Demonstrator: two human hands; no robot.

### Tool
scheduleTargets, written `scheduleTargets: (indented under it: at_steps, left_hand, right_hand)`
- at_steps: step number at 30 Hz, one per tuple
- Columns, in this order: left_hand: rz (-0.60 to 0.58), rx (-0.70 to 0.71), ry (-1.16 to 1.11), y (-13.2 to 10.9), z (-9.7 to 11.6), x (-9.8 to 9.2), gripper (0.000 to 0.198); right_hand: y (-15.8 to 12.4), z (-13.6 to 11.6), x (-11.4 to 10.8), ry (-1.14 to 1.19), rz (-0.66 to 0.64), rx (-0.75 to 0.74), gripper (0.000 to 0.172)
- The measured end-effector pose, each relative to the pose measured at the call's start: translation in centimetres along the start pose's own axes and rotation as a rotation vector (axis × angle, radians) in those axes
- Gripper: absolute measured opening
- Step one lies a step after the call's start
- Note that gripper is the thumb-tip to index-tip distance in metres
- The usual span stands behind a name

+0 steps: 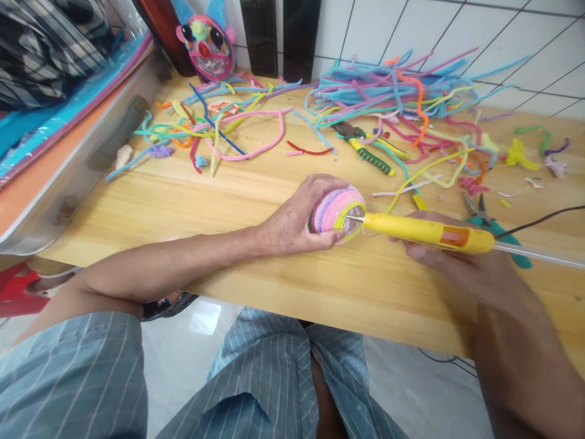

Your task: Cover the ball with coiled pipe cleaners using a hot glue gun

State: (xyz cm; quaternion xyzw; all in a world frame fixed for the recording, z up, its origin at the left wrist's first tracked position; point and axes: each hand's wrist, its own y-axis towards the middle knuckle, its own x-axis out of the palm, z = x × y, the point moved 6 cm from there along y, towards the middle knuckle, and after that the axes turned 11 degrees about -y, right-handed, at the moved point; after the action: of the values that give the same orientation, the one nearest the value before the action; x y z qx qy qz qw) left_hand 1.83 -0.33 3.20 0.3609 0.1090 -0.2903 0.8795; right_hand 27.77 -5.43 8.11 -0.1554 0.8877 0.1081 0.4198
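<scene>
My left hand [304, 216] is wrapped round a small rounded object covered in pipe cleaner [333, 209], with pink, purple and yellow bands. Its uncovered clear end faces right. In my right hand [439, 244] lies a yellow hot glue gun [406, 230], fingers closed round its underside. A clear glue stick [539, 253] sticks out of its back, and its metal nozzle meets or almost meets the clear end of the object. Some of my right fingers are hidden behind the gun.
Pliers with yellow-green handles [365, 149] and teal-handled pliers [484, 222] lie on the wooden table [219, 213]. A heap of pipe cleaners [379, 91] is at the back. A decorated face figure [208, 46] stands by a plastic bin [86, 146]. A black cord [543, 216] runs right.
</scene>
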Motion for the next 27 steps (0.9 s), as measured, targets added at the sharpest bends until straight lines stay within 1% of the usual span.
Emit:
scheduleTargets:
  at_steps: [4, 11, 17, 27]
  left_hand:
    - [0.0, 0.025, 0.009, 0.01, 0.18, 0.05, 0.077]
    - [0.0, 0.016, 0.003, -0.04, 0.05, 0.11, 0.077]
    - [-0.006, 0.003, -0.007, 0.0, -0.03, 0.05, 0.077]
    - [-0.008, -0.02, -0.01, -0.02, -0.24, 0.09, 0.079]
  right_hand:
    - [0.0, 0.27, 0.09, -0.01, -0.016, 0.031, 0.034]
    - [0.05, 0.0, 0.11, 0.003, -0.023, 0.046, 0.034]
    - [0.11, 0.03, 0.18, 0.013, -0.02, 0.043, 0.029]
    - [0.3, -0.18, 0.26, 0.021, -0.022, 0.027, 0.026]
